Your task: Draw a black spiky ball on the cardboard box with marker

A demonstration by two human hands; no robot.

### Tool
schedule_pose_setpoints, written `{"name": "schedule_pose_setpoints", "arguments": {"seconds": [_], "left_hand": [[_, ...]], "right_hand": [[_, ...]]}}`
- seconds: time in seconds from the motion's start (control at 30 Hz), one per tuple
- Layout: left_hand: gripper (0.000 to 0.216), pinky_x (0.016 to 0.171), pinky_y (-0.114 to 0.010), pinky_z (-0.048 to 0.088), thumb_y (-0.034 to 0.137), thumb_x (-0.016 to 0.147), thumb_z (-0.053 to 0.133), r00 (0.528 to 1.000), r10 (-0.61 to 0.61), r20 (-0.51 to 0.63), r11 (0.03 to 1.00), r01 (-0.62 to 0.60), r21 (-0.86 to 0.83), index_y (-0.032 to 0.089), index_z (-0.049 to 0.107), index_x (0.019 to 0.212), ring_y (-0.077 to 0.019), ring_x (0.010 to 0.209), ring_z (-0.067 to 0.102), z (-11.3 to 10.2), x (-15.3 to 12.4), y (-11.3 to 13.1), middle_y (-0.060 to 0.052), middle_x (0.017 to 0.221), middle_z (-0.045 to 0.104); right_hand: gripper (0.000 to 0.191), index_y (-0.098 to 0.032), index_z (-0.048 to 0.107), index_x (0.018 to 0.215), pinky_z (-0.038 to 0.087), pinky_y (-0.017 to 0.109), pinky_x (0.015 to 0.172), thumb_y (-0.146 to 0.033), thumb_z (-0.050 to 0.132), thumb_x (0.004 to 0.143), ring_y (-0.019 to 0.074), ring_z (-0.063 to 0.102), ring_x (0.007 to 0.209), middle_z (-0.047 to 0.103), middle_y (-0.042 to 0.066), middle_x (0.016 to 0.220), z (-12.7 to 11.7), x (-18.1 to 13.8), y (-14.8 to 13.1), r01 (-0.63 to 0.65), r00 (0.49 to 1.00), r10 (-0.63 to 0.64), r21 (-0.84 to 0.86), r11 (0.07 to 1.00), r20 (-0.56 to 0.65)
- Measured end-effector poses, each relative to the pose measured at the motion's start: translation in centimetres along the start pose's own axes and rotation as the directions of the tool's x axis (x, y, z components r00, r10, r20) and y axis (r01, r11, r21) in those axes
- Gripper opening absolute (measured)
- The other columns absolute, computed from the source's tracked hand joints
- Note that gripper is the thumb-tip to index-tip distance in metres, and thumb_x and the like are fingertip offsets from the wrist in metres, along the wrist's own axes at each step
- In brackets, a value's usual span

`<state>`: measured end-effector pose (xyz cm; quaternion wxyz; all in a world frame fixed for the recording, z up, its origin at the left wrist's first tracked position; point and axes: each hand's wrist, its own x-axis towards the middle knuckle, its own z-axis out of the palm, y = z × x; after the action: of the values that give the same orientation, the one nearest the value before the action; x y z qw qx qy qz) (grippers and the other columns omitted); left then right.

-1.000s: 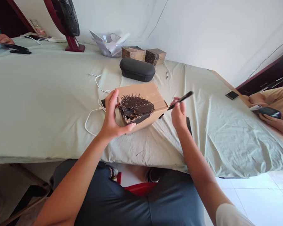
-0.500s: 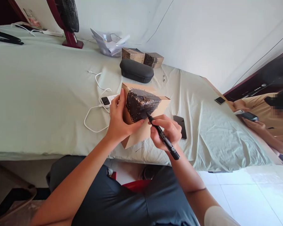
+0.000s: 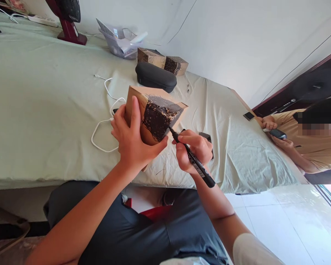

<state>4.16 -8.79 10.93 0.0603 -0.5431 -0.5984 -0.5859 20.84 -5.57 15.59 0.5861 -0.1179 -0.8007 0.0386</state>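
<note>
My left hand (image 3: pixel 132 140) grips a brown cardboard box (image 3: pixel 151 114) tilted on one edge over the front of the table, thumb under its lower corner. A large part of the box is inked black. My right hand (image 3: pixel 194 149) is closed round a black marker (image 3: pixel 193 158) whose tip touches the lower right edge of the black patch. A dark phone (image 3: pixel 206 138) lies partly hidden behind my right hand.
The table wears a pale green cloth (image 3: pixel 44 103). A white cable (image 3: pixel 105 121), a black case (image 3: pixel 154 76), two more drawn-on boxes (image 3: pixel 162 62), a clear tray of papers (image 3: pixel 118 40) and a fan base (image 3: pixel 68 35) lie beyond. Another person (image 3: pixel 306 143) sits at the right holding a device.
The box was turned from lying flat to standing on edge. My right hand flipped the marker round and brought its tip down onto the black patch. The view shifted rightwards.
</note>
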Motion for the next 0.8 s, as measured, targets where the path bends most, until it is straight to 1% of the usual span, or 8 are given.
{"name": "schedule_pose_setpoints", "arguments": {"seconds": [0.07, 0.13, 0.2, 0.27, 0.37, 0.5, 0.7, 0.8], "left_hand": [[0.126, 0.126, -0.077, 0.026, 0.072, 0.067, 0.085, 1.000, 0.004, -0.028, 0.999, -0.003, 0.041, 0.045, 0.023, 0.174, -0.0524, 0.153, 0.036, -0.3, 0.0, 0.4, -0.009, 0.164, 0.035], [0.118, 0.125, -0.077, 0.023, 0.072, 0.072, 0.080, 1.000, -0.013, -0.026, 0.997, 0.015, 0.077, 0.038, 0.029, 0.173, -0.0545, 0.155, 0.033, -0.6, 0.0, 0.9, -0.011, 0.166, 0.034], [0.115, 0.123, -0.077, 0.022, 0.069, 0.073, 0.079, 0.999, -0.043, -0.009, 0.992, 0.044, 0.118, 0.028, 0.036, 0.171, -0.0575, 0.155, 0.031, -0.8, 0.0, 1.5, -0.017, 0.167, 0.034], [0.115, 0.122, -0.076, 0.023, 0.067, 0.070, 0.082, 0.997, -0.072, 0.013, 0.985, 0.069, 0.155, 0.023, 0.041, 0.169, -0.0589, 0.154, 0.032, -0.8, -0.1, 2.0, -0.022, 0.166, 0.034], [0.117, 0.121, -0.073, 0.025, 0.071, 0.068, 0.083, 0.996, -0.078, 0.036, 0.982, 0.071, 0.174, 0.025, 0.043, 0.167, -0.0580, 0.152, 0.033, -0.4, -0.4, 2.2, -0.023, 0.166, 0.035], [0.113, 0.120, -0.072, 0.024, 0.077, 0.068, 0.083, 0.999, -0.033, 0.020, 0.986, 0.030, 0.162, 0.031, 0.048, 0.165, -0.0548, 0.145, 0.039, 0.0, -0.8, 1.9, -0.020, 0.166, 0.038], [0.104, 0.117, -0.076, 0.027, 0.068, 0.073, 0.087, 0.999, 0.042, -0.005, 0.981, -0.040, 0.191, 0.034, 0.050, 0.164, -0.0538, 0.144, 0.042, 0.0, -1.2, 1.8, -0.019, 0.168, 0.041], [0.099, 0.118, -0.079, 0.024, 0.062, 0.074, 0.088, 0.999, 0.049, 0.007, 0.982, -0.049, 0.180, 0.032, 0.053, 0.162, -0.0570, 0.147, 0.039, 0.0, -1.3, 1.8, -0.020, 0.168, 0.041]], "right_hand": [[0.011, -0.030, 0.060, 0.105, 0.047, 0.025, 0.046, -0.020, 0.056, 0.102, 0.0142, 0.064, 0.054, 0.062, -0.002, 0.071, 0.2, -0.1, -0.1, -0.013, 1.000, 0.013, 0.010, 1.000, -0.015], [0.010, -0.029, 0.061, 0.105, 0.048, 0.024, 0.046, -0.020, 0.056, 0.102, 0.0138, 0.063, 0.053, 0.061, -0.002, 0.072, 0.3, -0.1, -0.2, 0.013, 0.999, -0.012, 0.022, 1.000, -0.052], [0.011, -0.027, 0.061, 0.104, 0.048, 0.024, 0.046, -0.018, 0.056, 0.100, 0.0130, 0.061, 0.052, 0.060, -0.002, 0.071, 0.4, -0.1, -0.3, 0.060, 0.995, -0.058, 0.027, 0.998, -0.079], [0.013, -0.025, 0.061, 0.103, 0.047, 0.023, 0.046, -0.014, 0.056, 0.098, 0.0121, 0.060, 0.052, 0.060, -0.003, 0.071, 0.5, 0.1, -0.3, 0.086, 0.994, -0.085, 0.014, 0.996, -0.066], [0.016, -0.026, 0.060, 0.101, 0.043, 0.023, 0.047, -0.011, 0.057, 0.095, 0.0112, 0.058, 0.053, 0.062, -0.003, 0.071, 0.5, 0.3, -0.5, 0.085, 0.996, -0.086, -0.047, 0.995, -0.011], [0.017, -0.026, 0.058, 0.099, 0.039, 0.024, 0.049, -0.010, 0.060, 0.094, 0.0101, 0.051, 0.052, 0.060, -0.004, 0.070, 0.2, 0.5, -1.2, 0.048, 0.999, -0.045, -0.116, 0.992, 0.028], [0.019, -0.026, 0.058, 0.097, 0.037, 0.025, 0.051, -0.008, 0.062, 0.093, 0.0077, 0.043, 0.051, 0.053, -0.005, 0.069, -0.3, 0.7, -1.7, -0.021, 0.998, 0.028, -0.144, 0.989, 0.049], [0.018, -0.026, 0.059, 0.097, 0.036, 0.024, 0.050, -0.009, 0.063, 0.094, 0.0077, 0.043, 0.052, 0.054, -0.006, 0.070, -0.6, 0.7, -1.8, -0.040, 0.999, 0.045, -0.146, 0.988, 0.029]]}}
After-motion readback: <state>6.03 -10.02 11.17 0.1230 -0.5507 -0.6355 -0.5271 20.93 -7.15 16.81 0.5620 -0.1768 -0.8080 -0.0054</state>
